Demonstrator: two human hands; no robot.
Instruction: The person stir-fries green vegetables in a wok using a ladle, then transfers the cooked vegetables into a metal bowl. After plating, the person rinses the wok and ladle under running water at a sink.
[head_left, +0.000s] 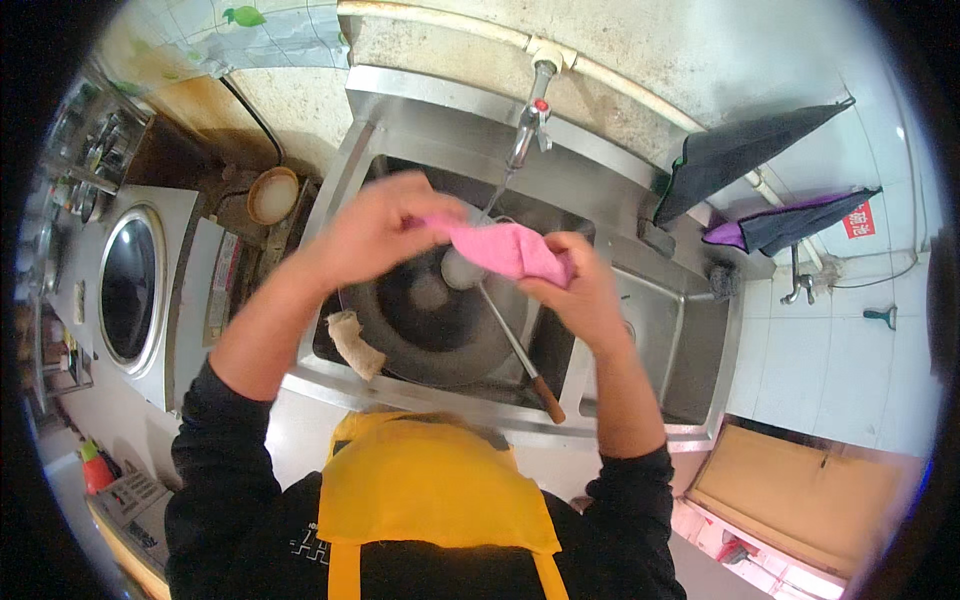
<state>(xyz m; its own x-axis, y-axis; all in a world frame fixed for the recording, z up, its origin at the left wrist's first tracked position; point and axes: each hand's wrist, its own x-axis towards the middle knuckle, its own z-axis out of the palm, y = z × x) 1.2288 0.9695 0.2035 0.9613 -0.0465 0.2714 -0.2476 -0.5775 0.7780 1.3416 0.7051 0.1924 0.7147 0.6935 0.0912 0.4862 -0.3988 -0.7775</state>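
A pink cloth (502, 251) is stretched between my two hands above the left basin of a steel sink. My left hand (390, 225), somewhat blurred, pinches one end of it. The other end is gripped by my right hand (574, 289). Water runs from the tap (529, 124) just behind the cloth. Below lies a large dark wok (420, 322) with a ladle (512, 330) in it, its wooden handle resting towards the sink's front edge. A rolled beige cloth (356, 346) lies over the wok's left rim.
To the right is a second steel basin (652, 337). Dark cloths (742, 161) hang on the wall at the right, near a scouring pad (722, 279) and another tap (799, 285). On the left stand a counter with a round dark inset (129, 289) and a bowl (272, 196).
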